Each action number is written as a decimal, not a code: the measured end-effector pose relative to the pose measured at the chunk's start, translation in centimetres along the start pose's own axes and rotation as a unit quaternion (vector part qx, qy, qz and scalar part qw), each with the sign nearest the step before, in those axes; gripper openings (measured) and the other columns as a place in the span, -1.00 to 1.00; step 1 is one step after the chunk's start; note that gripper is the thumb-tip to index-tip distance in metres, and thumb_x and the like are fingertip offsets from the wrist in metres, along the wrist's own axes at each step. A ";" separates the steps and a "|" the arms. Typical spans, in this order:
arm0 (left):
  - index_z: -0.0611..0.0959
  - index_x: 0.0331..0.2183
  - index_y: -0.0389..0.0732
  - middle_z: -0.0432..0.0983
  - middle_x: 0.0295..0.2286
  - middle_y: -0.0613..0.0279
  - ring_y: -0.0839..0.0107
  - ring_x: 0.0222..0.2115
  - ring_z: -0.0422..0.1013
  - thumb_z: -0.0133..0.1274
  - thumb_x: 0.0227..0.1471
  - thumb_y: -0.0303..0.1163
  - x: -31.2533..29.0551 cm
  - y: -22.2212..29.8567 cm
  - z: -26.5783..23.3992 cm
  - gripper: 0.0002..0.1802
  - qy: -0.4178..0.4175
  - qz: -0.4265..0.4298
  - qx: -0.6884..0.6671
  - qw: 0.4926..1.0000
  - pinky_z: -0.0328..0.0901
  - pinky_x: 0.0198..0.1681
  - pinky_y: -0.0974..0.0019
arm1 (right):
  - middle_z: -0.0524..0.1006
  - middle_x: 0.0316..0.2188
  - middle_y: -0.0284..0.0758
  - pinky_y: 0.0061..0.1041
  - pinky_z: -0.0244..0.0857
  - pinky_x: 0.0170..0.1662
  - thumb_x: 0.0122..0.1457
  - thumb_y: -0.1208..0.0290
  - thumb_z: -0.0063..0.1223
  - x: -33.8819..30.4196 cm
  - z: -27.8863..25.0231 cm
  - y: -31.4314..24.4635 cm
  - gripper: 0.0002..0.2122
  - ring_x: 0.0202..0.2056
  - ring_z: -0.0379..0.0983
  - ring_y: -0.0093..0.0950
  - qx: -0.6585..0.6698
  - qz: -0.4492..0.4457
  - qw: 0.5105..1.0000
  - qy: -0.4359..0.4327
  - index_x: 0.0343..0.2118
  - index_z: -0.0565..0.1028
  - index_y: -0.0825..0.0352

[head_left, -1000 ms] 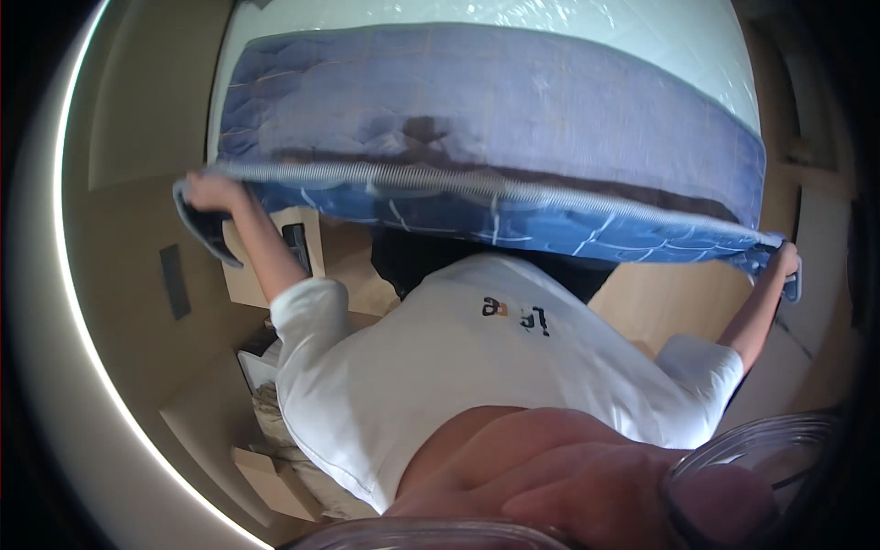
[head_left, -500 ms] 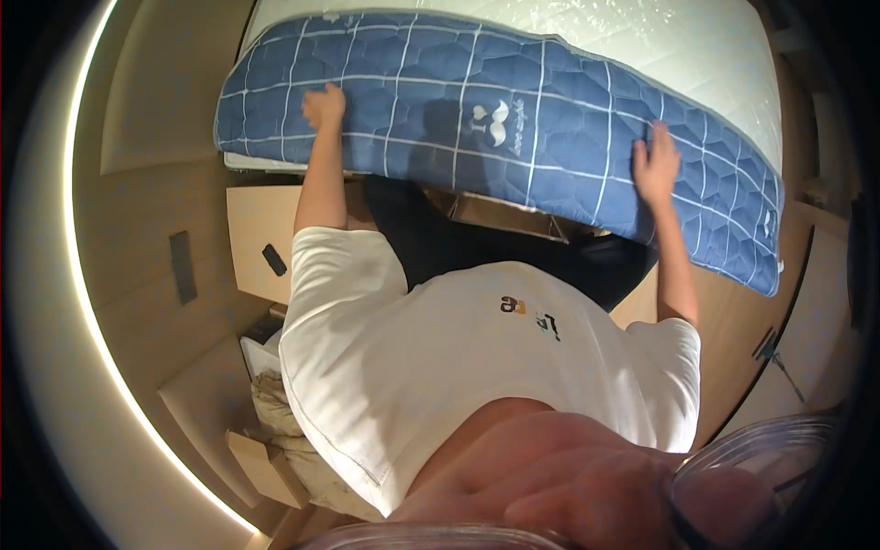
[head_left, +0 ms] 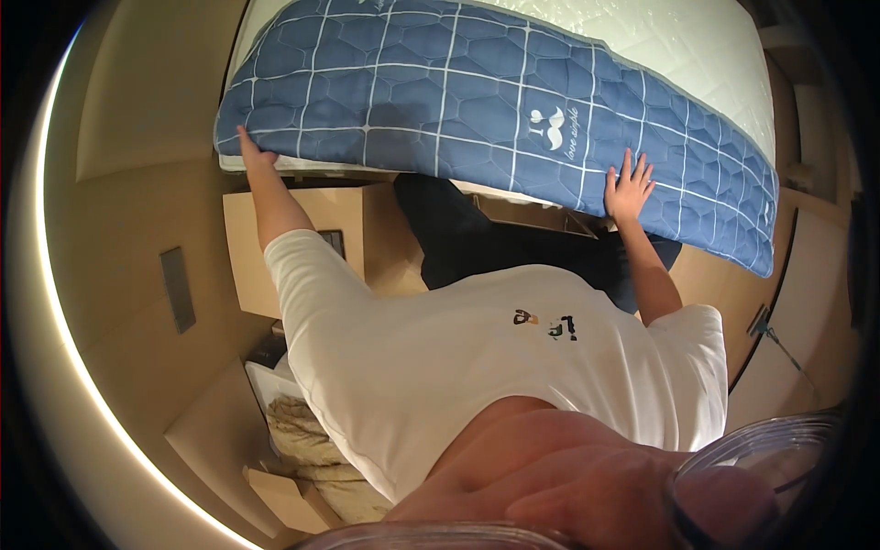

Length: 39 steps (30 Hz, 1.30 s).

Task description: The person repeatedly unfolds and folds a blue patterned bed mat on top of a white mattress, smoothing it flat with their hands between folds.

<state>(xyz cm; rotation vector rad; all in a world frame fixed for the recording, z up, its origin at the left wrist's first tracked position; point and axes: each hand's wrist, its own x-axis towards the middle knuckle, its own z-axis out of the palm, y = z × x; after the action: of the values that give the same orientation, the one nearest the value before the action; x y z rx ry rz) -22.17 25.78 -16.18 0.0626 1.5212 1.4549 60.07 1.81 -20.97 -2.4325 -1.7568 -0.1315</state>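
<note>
A blue quilted mattress pad (head_left: 412,101) with a white grid and a printed moustache motif lies folded across the near part of a white mattress (head_left: 678,46). At the pad's left end, my left hand (head_left: 257,154) touches its near corner, thumb and forefinger apart; the other fingers are partly hidden. Flat on the pad's near edge, right of the moustache print, rests my right hand (head_left: 631,191) with its fingers spread. It holds nothing.
A pale wooden bedside cabinet (head_left: 247,238) stands at the left, with a dark panel on it beside my arm. Under the bed edge is an open wooden compartment (head_left: 532,213). Behind me lie crumpled bedding (head_left: 302,440) and a cardboard box (head_left: 289,500). A mop (head_left: 779,344) is at the right.
My left hand has moved left to the pad's corner. My right hand has shifted slightly left and nearer, its fingers spreading. The pad's print appears farther right as the view turned.
</note>
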 end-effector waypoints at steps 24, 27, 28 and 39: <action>0.38 0.25 -0.28 0.27 0.26 0.02 0.08 0.23 0.25 -0.07 0.33 -0.12 -5.4 4.3 -5.3 -0.40 0.057 0.075 -0.041 0.995 0.11 0.31 -0.09 | 0.00 0.46 -0.16 0.19 -0.30 0.40 0.34 -0.04 -0.21 0.5 0.9 -1.3 -0.40 0.44 -0.15 0.03 -0.025 0.024 0.999 0.001 0.43 0.09 -0.11; 0.42 0.19 -0.43 0.39 0.16 -0.10 0.04 0.13 0.38 0.05 0.27 -0.12 -7.6 6.2 1.6 -0.35 -0.003 0.322 0.131 0.938 0.25 0.20 0.07 | 0.01 0.46 -0.16 0.19 -0.30 0.39 0.34 -0.05 -0.22 0.7 1.3 -1.3 -0.40 0.44 -0.15 0.03 -0.030 0.038 0.999 0.000 0.43 0.09 -0.12; 0.43 0.17 -0.45 0.42 0.13 -0.14 0.04 0.11 0.39 0.06 0.27 -0.15 -9.4 5.9 4.5 -0.36 0.002 0.387 0.203 0.899 0.26 0.19 0.09 | 0.01 0.46 -0.15 0.19 -0.29 0.39 0.34 -0.06 -0.22 0.6 1.3 -1.2 -0.40 0.44 -0.15 0.04 -0.029 0.035 0.999 0.006 0.43 0.10 -0.12; 0.49 0.22 0.09 0.38 0.14 -0.07 -0.08 0.16 0.33 0.39 -0.44 -0.49 -34.4 -20.1 19.7 0.04 -0.383 0.646 0.514 0.414 0.27 0.22 -0.01 | 0.02 0.45 -0.16 0.16 -0.29 0.40 0.36 -0.08 -0.22 0.0 0.1 2.2 -0.41 0.43 -0.10 0.02 0.004 0.024 1.000 0.003 0.42 0.14 -0.05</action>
<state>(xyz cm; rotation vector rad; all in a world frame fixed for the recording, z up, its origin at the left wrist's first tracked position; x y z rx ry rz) 19.48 13.03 -7.38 2.7514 1.1076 0.7202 62.13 1.10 -21.16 -2.4633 -1.6912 -0.1272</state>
